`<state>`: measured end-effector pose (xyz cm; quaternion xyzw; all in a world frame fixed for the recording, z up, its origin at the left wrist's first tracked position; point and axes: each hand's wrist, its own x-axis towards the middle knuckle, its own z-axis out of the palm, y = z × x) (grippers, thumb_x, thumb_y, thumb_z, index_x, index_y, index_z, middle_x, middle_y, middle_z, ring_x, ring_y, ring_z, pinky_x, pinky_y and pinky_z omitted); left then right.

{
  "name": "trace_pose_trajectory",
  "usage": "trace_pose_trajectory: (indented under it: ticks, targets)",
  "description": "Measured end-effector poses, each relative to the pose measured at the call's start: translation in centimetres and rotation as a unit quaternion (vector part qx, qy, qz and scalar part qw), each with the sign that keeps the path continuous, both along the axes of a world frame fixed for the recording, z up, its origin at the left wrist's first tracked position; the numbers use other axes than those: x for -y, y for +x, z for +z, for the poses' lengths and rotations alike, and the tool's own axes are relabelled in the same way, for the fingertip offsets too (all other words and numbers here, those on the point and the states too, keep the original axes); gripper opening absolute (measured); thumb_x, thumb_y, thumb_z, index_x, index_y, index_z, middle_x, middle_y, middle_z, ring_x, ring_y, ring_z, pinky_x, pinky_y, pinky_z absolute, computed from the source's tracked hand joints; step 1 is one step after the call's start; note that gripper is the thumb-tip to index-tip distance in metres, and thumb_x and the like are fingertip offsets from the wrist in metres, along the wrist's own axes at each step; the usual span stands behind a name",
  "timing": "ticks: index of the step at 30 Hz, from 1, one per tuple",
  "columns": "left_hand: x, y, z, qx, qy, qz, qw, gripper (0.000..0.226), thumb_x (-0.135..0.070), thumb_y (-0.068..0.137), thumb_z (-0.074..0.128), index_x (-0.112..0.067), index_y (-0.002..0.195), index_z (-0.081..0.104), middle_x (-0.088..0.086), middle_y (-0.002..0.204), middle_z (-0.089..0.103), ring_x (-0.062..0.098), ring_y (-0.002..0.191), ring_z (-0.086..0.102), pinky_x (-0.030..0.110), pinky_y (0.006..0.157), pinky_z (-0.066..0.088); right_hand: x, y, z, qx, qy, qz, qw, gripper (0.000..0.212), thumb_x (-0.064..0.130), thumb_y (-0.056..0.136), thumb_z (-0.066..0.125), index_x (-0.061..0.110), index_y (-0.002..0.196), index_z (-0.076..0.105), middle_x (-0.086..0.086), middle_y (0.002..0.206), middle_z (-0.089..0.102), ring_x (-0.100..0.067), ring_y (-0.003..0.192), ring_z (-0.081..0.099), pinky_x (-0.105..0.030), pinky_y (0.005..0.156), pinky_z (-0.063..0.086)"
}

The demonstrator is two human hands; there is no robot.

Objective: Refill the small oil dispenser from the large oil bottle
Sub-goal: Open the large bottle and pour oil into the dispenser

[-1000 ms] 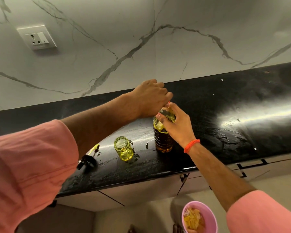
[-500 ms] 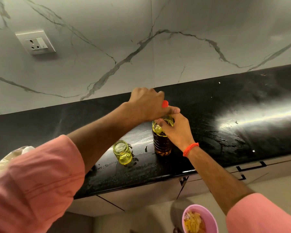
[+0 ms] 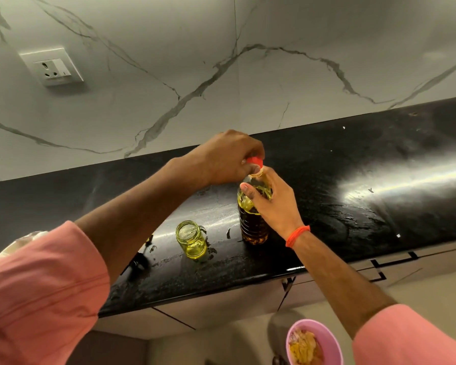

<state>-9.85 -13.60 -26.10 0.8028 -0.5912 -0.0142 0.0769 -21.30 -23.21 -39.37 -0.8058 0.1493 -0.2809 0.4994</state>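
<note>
The large oil bottle (image 3: pixel 253 225) stands upright on the black counter (image 3: pixel 353 180), holding amber oil. My right hand (image 3: pixel 271 204) grips its shoulder and neck. My left hand (image 3: pixel 229 156) is closed over the red cap (image 3: pixel 254 161) on top of the bottle. The small glass oil dispenser (image 3: pixel 191 239) stands open-mouthed to the left of the bottle, with yellow oil in its lower part. The dispenser's black pour-spout lid (image 3: pixel 137 262) lies on the counter further left, partly hidden by my left arm.
Oil smears and drops mark the counter around the dispenser. A wall socket (image 3: pixel 52 65) sits on the marble backsplash at upper left. A pink bowl (image 3: pixel 313 341) with food scraps is below the counter edge at the bottom. Cabinet fronts run under the counter.
My left hand has shifted down onto the bottle top, and the red cap now shows under its fingers. My right hand keeps its hold on the bottle.
</note>
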Motion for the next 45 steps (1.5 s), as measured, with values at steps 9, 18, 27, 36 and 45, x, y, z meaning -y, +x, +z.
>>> trace_pose_trajectory:
  ticks: [9, 18, 27, 36, 45]
  targets:
    - [-0.9, 0.1, 0.9, -0.086, -0.120, 0.085, 0.985, 0.026, -0.040, 0.098, 0.062, -0.021, 0.115, 0.066, -0.008, 0.093, 0.064, 0.007, 0.082, 0.061, 0.013, 0.066, 0.039, 0.1, 0.1, -0.3, -0.007, 0.003, 0.008, 1.000, 0.041, 0.041, 0.090, 0.072, 0.022, 0.125, 0.061, 0.009, 0.116, 0.068, -0.002, 0.109, 0.063, -0.016, 0.096, 0.048]
    - [-9.6, 3.2, -3.8, -0.313, -0.205, 0.241, 0.896, 0.020, -0.027, 0.101, 0.060, -0.022, 0.118, 0.070, 0.006, 0.099, 0.073, 0.014, 0.090, 0.070, 0.027, 0.089, 0.055, 0.1, -0.1, -0.5, 0.006, 0.021, 0.013, 1.000, 0.039, 0.039, 0.093, 0.070, 0.025, 0.128, 0.059, 0.008, 0.118, 0.067, -0.004, 0.113, 0.063, -0.027, 0.099, 0.052]
    - [-18.3, 4.2, -15.8, -0.261, -0.148, 0.447, 0.843, 0.021, -0.039, 0.087, 0.079, -0.021, 0.085, 0.069, -0.003, 0.086, 0.075, 0.017, 0.084, 0.073, 0.036, 0.071, 0.060, -1.0, -0.1, -4.7, 0.001, 0.058, -0.032, 0.998, 0.077, 0.048, 0.077, 0.084, 0.032, 0.142, 0.045, 0.013, 0.133, 0.059, -0.003, 0.121, 0.058, -0.019, 0.100, 0.048]
    - [-19.8, 2.9, -21.9, -0.021, -0.036, 0.426, 0.904, 0.015, -0.042, 0.092, 0.068, -0.028, 0.093, 0.072, -0.004, 0.095, 0.075, 0.018, 0.096, 0.067, 0.043, 0.106, 0.033, -1.3, 0.1, -8.6, -0.019, 0.120, -0.077, 0.990, 0.088, 0.059, 0.052, 0.093, 0.044, 0.129, 0.053, 0.023, 0.120, 0.066, 0.005, 0.112, 0.062, -0.017, 0.094, 0.049]
    - [-20.2, 2.8, -23.4, -0.006, 0.007, 0.428, 0.904, 0.015, -0.042, 0.095, 0.063, -0.029, 0.092, 0.070, -0.006, 0.109, 0.069, 0.017, 0.126, 0.056, 0.051, 0.121, 0.012, -1.2, 0.9, -10.6, -0.023, 0.138, -0.097, 0.985, 0.089, 0.054, 0.047, 0.097, 0.041, 0.125, 0.056, 0.017, 0.117, 0.069, 0.001, 0.111, 0.065, -0.024, 0.095, 0.053]
